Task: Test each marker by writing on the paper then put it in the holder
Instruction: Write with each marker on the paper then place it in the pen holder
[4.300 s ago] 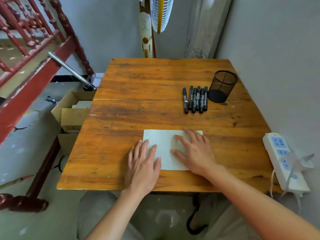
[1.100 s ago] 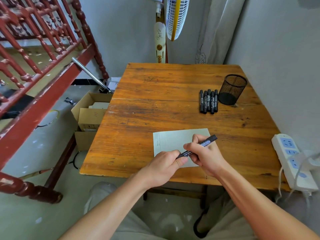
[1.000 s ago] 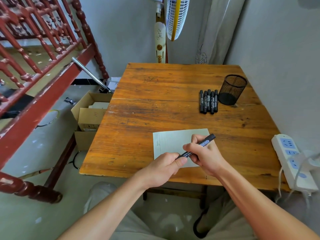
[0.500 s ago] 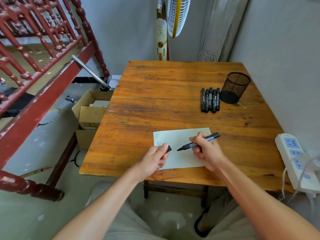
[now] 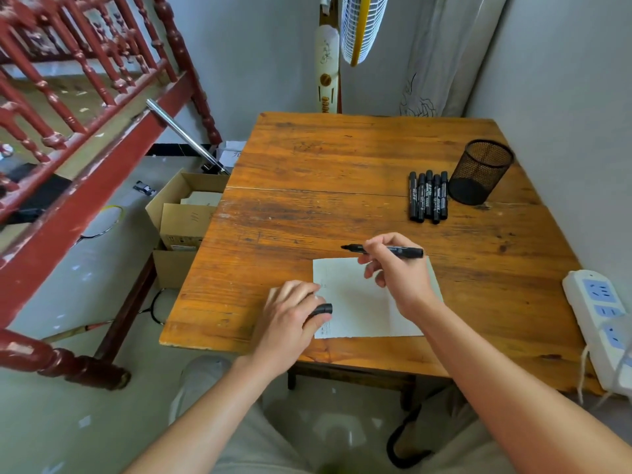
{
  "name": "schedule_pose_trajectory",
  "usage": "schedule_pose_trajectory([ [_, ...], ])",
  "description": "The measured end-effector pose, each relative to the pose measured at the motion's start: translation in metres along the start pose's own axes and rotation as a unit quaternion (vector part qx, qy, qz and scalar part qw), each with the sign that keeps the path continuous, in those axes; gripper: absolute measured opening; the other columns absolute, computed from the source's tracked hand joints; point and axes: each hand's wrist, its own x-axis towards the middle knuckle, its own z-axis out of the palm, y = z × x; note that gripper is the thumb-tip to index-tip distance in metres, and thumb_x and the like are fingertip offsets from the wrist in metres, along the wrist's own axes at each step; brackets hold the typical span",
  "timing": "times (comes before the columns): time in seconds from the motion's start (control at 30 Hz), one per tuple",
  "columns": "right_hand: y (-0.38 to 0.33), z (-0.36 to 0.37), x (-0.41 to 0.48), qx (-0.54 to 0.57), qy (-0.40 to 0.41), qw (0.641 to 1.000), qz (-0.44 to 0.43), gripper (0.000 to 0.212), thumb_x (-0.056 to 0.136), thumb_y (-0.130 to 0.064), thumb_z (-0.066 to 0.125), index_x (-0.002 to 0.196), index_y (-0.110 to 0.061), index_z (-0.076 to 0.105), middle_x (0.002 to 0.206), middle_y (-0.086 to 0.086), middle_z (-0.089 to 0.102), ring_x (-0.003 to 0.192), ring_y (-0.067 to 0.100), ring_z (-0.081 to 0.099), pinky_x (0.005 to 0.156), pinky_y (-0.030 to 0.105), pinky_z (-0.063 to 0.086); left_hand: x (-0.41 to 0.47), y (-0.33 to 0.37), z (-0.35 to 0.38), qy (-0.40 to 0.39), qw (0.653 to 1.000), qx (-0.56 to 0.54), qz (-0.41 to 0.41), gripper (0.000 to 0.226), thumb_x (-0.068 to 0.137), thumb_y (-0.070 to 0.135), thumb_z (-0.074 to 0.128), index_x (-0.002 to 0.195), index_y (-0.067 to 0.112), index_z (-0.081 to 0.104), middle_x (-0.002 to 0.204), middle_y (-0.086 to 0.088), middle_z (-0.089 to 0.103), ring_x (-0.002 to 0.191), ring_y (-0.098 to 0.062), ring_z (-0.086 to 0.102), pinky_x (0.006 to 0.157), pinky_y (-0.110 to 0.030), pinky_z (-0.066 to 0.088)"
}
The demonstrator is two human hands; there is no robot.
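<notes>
Worn orange planks make up the table (image 5: 342, 159), grain rough and scuffed, set against a grey wall on the right. My right hand (image 5: 400, 278) is closed around the uncapped marker (image 5: 383, 249), fingers pinching the barrel at mid-length, tip pointing left and held just above the far edge of the paper (image 5: 355, 302). My left hand (image 5: 290, 319) rests at the paper's near-left corner, fingers curled on the black cap (image 5: 321, 308).

I judge the marker light, rigid and smooth plastic, best gripped close to the tip for writing. Thin and limp, the sheet will likely slide unless my left hand pins it.

5 more black markers (image 5: 428, 196) lie side by side at far right, just beside the round black mesh holder (image 5: 480, 171), which looks light enough to tip if knocked.
</notes>
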Motion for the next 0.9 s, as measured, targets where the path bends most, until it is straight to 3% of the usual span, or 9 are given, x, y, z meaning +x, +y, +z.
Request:
schedule_pose_trajectory([
  [0.17,0.022,0.037,0.009,-0.024,0.013,0.999,-0.018,0.019,0.086,-0.007,0.066,0.074,-0.003,0.052,0.070,0.028,0.066,0.047,0.021,0.060,0.046,0.024,0.047,0.001,0.001,0.000,0.016,1.000,0.000,0.009,0.017,0.080,0.028,0.072,0.093,0.017,0.068,0.113,0.002,0.063,0.110,-0.017,0.048,0.084,-0.031,0.033],
  [0.27,0.033,0.041,0.010,-0.048,0.053,0.997,-0.029,0.028,0.086,-0.010,0.066,0.067,-0.006,0.046,0.057,0.020,0.062,0.042,0.021,0.056,0.046,0.029,0.046,0.000,-0.001,0.001,0.023,1.000,-0.008,0.004,0.018,0.080,0.029,0.072,0.093,0.017,0.069,0.112,0.002,0.063,0.110,-0.018,0.049,0.085,-0.032,0.034],
  [0.4,0.037,0.043,0.013,-0.068,0.078,0.994,-0.037,0.030,0.086,-0.012,0.066,0.066,-0.004,0.046,0.053,0.013,0.062,0.039,0.018,0.055,0.044,0.025,0.044,-0.001,-0.003,0.003,0.026,1.000,-0.017,-0.001,0.020,0.081,0.029,0.071,0.093,0.014,0.069,0.110,0.000,0.063,0.109,-0.018,0.049,0.086,-0.032,0.036],
  [0.57,0.037,0.044,0.013,-0.082,0.073,0.993,-0.054,0.033,0.088,-0.014,0.067,0.071,0.008,0.048,0.056,0.017,0.065,0.039,0.015,0.057,0.043,0.024,0.045,0.000,-0.003,0.002,0.028,0.999,-0.022,-0.002,0.020,0.081,0.031,0.069,0.092,0.014,0.069,0.110,0.000,0.063,0.108,-0.018,0.049,0.086,-0.031,0.035],
  [0.77,0.036,0.041,0.013,-0.089,0.103,0.990,-0.046,0.026,0.085,-0.009,0.065,0.068,0.001,0.048,0.055,0.015,0.063,0.038,0.014,0.055,0.042,0.023,0.043,0.000,-0.002,0.002,0.026,0.999,-0.025,-0.006,0.020,0.081,0.031,0.071,0.093,0.015,0.069,0.110,0.001,0.062,0.108,-0.017,0.049,0.086,-0.032,0.037],
  [0.9,0.038,0.040,0.007,-0.099,0.071,0.991,-0.053,0.027,0.086,-0.009,0.066,0.067,0.001,0.049,0.056,0.018,0.064,0.038,0.015,0.056,0.042,0.026,0.045,0.000,-0.002,0.001,0.025,0.999,-0.021,-0.007,0.021,0.080,0.031,0.071,0.093,0.014,0.069,0.110,0.000,0.063,0.108,-0.018,0.050,0.085,-0.034,0.039],
])
